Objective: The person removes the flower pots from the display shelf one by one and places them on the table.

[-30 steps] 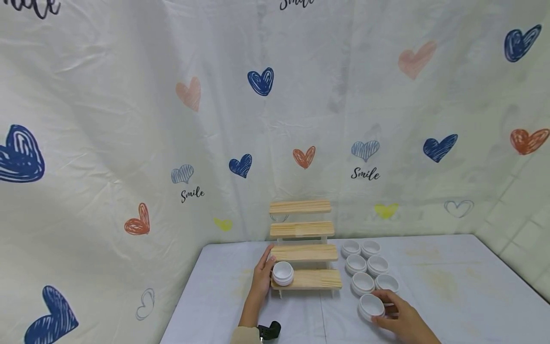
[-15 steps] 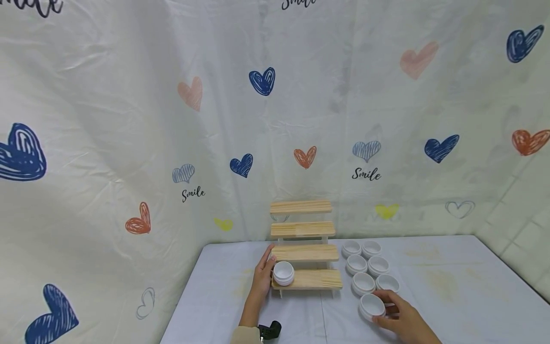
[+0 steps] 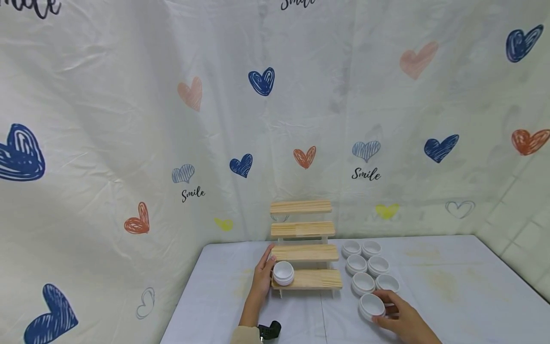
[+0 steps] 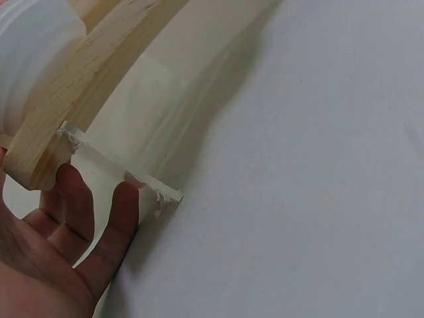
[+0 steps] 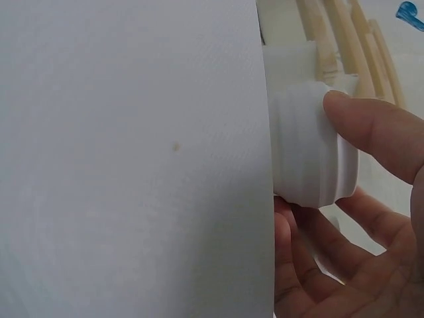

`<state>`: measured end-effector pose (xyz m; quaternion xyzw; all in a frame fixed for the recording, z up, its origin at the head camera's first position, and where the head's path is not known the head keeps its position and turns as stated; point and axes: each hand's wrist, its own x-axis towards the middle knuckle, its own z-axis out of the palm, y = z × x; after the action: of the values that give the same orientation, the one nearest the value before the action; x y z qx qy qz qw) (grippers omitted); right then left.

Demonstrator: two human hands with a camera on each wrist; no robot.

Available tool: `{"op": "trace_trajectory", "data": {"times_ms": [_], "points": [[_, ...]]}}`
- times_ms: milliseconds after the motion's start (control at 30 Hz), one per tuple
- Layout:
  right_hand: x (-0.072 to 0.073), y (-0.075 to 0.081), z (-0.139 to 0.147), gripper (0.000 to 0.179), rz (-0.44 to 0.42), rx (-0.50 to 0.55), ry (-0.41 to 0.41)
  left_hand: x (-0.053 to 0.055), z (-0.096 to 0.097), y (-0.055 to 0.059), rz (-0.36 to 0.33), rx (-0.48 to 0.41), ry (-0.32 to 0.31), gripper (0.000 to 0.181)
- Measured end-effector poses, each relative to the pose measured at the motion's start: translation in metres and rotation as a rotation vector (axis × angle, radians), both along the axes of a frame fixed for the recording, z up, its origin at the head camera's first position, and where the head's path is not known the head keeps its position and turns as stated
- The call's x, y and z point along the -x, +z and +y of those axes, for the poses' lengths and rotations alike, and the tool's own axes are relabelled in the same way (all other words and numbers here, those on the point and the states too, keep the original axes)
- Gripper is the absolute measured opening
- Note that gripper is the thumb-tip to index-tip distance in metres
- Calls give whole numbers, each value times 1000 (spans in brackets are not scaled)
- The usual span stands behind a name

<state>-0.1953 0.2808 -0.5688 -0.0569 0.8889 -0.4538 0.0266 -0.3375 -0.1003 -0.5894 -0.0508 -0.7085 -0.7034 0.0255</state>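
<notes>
A tiered wooden stand (image 3: pixel 304 253) with clear side supports stands on the table. My left hand (image 3: pixel 259 277) holds its left side; in the left wrist view, bent fingers (image 4: pixel 123 209) touch the clear support below the board's end. On the left end of the lowest board sits a small white bowl (image 3: pixel 283 273), possibly two stacked. To the right of the stand, my right hand (image 3: pixel 403 315) grips the nearest small white bowl (image 3: pixel 371 306). In the right wrist view the thumb (image 5: pixel 371 126) presses its rim, with fingers around the other side of the bowl (image 5: pixel 308 149).
Several more white bowls (image 3: pixel 363 283) stand in two columns behind the gripped one, right of the stand. A white cloth (image 3: pixel 451 286) covers the table. Behind hangs a pale curtain (image 3: pixel 322 110) printed with hearts. A black strap device (image 3: pixel 269 330) sits at the left wrist.
</notes>
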Motion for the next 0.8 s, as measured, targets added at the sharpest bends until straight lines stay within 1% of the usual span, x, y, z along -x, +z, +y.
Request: {"op": "trace_trajectory", "data": {"times_ms": [233, 467, 567, 800], "points": [[2, -1, -1, 68, -20, 2, -12, 3, 0, -2, 7, 9, 1, 53], [3, 1, -4, 69, -48, -1, -43, 1, -1, -2, 20, -1, -10, 53], [3, 3, -4, 69, -50, -4, -36, 2, -1, -2, 17, 1, -6, 51], [0, 5, -1, 68, -16, -29, 5, 1, -1, -4, 15, 7, -1, 51]]}}
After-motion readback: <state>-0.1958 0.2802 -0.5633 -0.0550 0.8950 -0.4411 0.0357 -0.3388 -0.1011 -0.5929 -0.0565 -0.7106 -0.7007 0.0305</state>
